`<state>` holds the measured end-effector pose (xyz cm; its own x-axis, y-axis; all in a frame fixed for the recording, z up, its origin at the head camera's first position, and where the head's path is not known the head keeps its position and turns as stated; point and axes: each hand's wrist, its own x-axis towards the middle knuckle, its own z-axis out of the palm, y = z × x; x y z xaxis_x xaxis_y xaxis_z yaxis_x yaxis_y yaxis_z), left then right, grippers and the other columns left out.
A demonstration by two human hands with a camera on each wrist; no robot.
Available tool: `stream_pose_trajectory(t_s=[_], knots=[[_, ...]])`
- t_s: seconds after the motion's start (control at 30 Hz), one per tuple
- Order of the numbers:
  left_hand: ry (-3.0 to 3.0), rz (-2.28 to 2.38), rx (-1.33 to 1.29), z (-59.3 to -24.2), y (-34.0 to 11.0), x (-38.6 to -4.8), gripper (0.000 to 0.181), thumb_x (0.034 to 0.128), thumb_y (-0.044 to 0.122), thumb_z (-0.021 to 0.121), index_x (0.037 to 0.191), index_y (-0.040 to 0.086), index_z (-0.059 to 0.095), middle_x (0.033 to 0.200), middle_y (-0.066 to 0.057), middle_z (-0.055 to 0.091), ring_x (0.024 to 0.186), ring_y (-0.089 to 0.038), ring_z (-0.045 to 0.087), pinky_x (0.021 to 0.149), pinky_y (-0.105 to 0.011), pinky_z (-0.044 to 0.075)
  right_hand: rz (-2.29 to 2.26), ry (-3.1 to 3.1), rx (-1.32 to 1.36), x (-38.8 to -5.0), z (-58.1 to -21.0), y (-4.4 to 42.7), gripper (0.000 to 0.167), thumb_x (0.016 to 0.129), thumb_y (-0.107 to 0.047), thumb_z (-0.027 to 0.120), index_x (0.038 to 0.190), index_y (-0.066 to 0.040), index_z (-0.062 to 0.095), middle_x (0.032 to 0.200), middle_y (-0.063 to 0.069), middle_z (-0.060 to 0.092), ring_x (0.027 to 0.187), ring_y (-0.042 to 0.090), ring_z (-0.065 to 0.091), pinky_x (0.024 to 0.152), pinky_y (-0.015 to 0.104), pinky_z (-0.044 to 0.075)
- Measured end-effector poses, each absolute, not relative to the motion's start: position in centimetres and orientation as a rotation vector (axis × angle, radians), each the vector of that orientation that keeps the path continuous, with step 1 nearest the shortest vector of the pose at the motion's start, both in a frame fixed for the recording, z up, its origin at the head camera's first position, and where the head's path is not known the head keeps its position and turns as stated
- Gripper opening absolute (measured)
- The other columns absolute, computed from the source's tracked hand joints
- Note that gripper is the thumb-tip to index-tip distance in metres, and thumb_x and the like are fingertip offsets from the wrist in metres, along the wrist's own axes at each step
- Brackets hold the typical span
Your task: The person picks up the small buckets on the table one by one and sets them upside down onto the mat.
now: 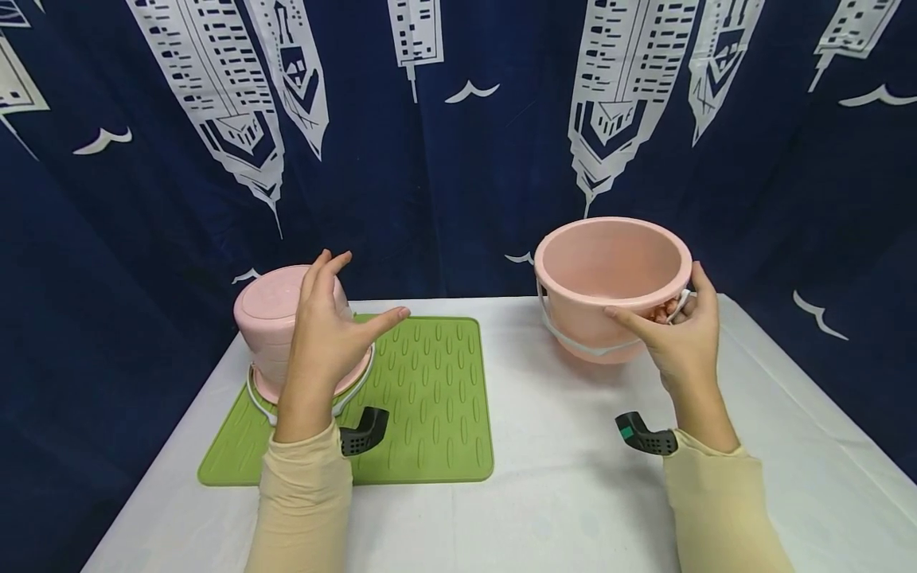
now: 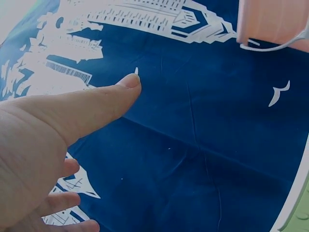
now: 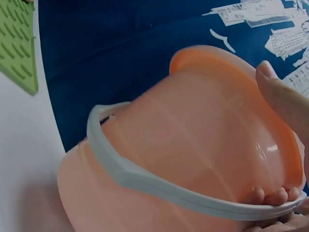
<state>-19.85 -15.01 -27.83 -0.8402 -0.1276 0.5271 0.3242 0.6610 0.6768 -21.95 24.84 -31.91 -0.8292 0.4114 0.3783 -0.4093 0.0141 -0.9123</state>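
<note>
A pink bucket (image 1: 587, 314) with a white handle (image 3: 145, 179) is upright at the right, seemingly held above the table, its shadow falling below. My right hand (image 1: 684, 334) grips its right side at the rim, thumb on the near side, other fingers under the rim by the handle's end. At the left, a second pink bucket (image 1: 265, 306) stands upside down on a green mat (image 1: 437, 398), its handle hanging low around it. My left hand (image 1: 322, 342) is raised in front of that bucket, thumb and fingers spread, holding nothing; whether it touches the bucket I cannot tell.
A white cloth covers the table (image 1: 544, 477). Behind it hangs a dark blue curtain (image 1: 487, 199) with white building prints. Each wrist carries a black camera mount, such as the left mount (image 1: 365, 432) and the right mount (image 1: 645, 436).
</note>
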Motion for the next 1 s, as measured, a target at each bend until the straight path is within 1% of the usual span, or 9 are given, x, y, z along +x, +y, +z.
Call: stream_pose_trajectory(t_s=[0.13, 0.23, 0.47, 0.57, 0.63, 0.77, 0.87, 0.93, 1.0], knots=[[-2.336, -1.071, -0.169, -27.8, -14.8, -19.8, 0.098, 0.071, 0.041, 0.093, 0.151, 0.011, 0.044, 0.162, -0.01, 0.026, 0.147, -0.03, 0.026, 0.115, -0.054, 0.026, 1.88, -1.755, 0.086, -21.6, -31.5, 24.4, 0.127, 0.059, 0.016, 0.091, 0.161, -0.016, 0.022, 0.145, 0.019, 0.037, 0.099, 0.014, 0.046, 0.076, 0.011, 0.048], [-2.339, -1.058, -0.182, -27.8, -14.6, -19.8, 0.099, 0.0707, 0.041, 0.093, 0.151, 0.011, 0.044, 0.162, -0.011, 0.026, 0.147, -0.03, 0.026, 0.114, -0.054, 0.027, 1.915, -1.751, 0.167, -21.3, -31.3, 23.9, 0.126, 0.06, 0.019, 0.089, 0.161, -0.014, 0.021, 0.131, 0.015, 0.041, 0.091, 0.012, 0.044, 0.071, 0.011, 0.048], [-2.366, -1.074, -0.203, -27.8, -14.1, -19.7, 0.1, 0.0724, 0.046, 0.091, 0.153, 0.013, 0.041, 0.163, -0.008, 0.023, 0.148, -0.029, 0.025, 0.113, -0.056, 0.028, 2.082, -1.66, 0.398, -20.7, -30.8, 22.6, 0.123, 0.06, 0.033, 0.077, 0.16, -0.011, 0.021, 0.129, 0.015, 0.041, 0.086, 0.014, 0.044, 0.068, 0.015, 0.049], [-2.368, -1.094, -0.215, -27.8, -13.9, -19.7, 0.1, 0.072, 0.048, 0.09, 0.152, 0.014, 0.042, 0.163, -0.006, 0.024, 0.148, -0.028, 0.024, 0.113, -0.056, 0.028, 2.075, -1.687, 0.428, -20.5, -30.7, 22.3, 0.124, 0.059, 0.034, 0.077, 0.16, -0.012, 0.022, 0.113, 0.013, 0.042, 0.082, 0.015, 0.04, 0.066, 0.016, 0.047], [-2.364, -1.115, -0.233, -27.8, -13.7, -19.8, 0.099, 0.0713, 0.048, 0.091, 0.152, 0.015, 0.043, 0.163, -0.006, 0.024, 0.148, -0.027, 0.024, 0.113, -0.055, 0.028, 2.059, -1.712, 0.455, -20.4, -30.7, 22.1, 0.124, 0.059, 0.034, 0.077, 0.16, -0.011, 0.022, 0.108, 0.012, 0.041, 0.083, 0.016, 0.041, 0.067, 0.016, 0.047], [-2.359, -1.183, -0.288, -27.8, -13.4, -19.7, 0.1, 0.0689, 0.047, 0.093, 0.152, 0.017, 0.044, 0.163, -0.003, 0.025, 0.148, -0.024, 0.023, 0.114, -0.053, 0.028, 2.046, -1.751, 0.542, -20.4, -30.8, 21.8, 0.125, 0.057, 0.034, 0.077, 0.16, -0.012, 0.022, 0.125, 0.017, 0.042, 0.09, 0.017, 0.044, 0.072, 0.016, 0.049], [-2.349, -1.26, -0.354, -27.7, -13.2, -19.6, 0.102, 0.0674, 0.042, 0.095, 0.152, 0.017, 0.044, 0.163, -0.001, 0.024, 0.147, -0.021, 0.025, 0.113, -0.049, 0.031, 2.035, -1.76, 0.631, -20.4, -31.0, 21.7, 0.129, 0.054, 0.036, 0.077, 0.16, -0.012, 0.023, 0.128, 0.02, 0.041, 0.091, 0.017, 0.046, 0.074, 0.018, 0.051], [-2.342, -1.302, -0.402, -27.7, -13.0, -19.6, 0.104, 0.0668, 0.039, 0.096, 0.153, 0.015, 0.043, 0.163, -0.001, 0.024, 0.146, -0.02, 0.027, 0.113, -0.047, 0.033, 2.039, -1.746, 0.698, -20.5, -31.0, 21.6, 0.13, 0.051, 0.039, 0.075, 0.16, -0.011, 0.023, 0.126, 0.023, 0.041, 0.09, 0.018, 0.046, 0.073, 0.018, 0.051], [-2.337, -1.338, -0.446, -27.7, -12.8, -19.5, 0.105, 0.0667, 0.037, 0.096, 0.153, 0.014, 0.041, 0.162, -0.001, 0.025, 0.146, -0.019, 0.028, 0.112, -0.045, 0.035, 2.043, -1.739, 0.767, -20.5, -31.1, 21.6, 0.13, 0.05, 0.04, 0.075, 0.16, -0.008, 0.022, 0.132, 0.021, 0.041, 0.092, 0.019, 0.046, 0.074, 0.019, 0.051]])
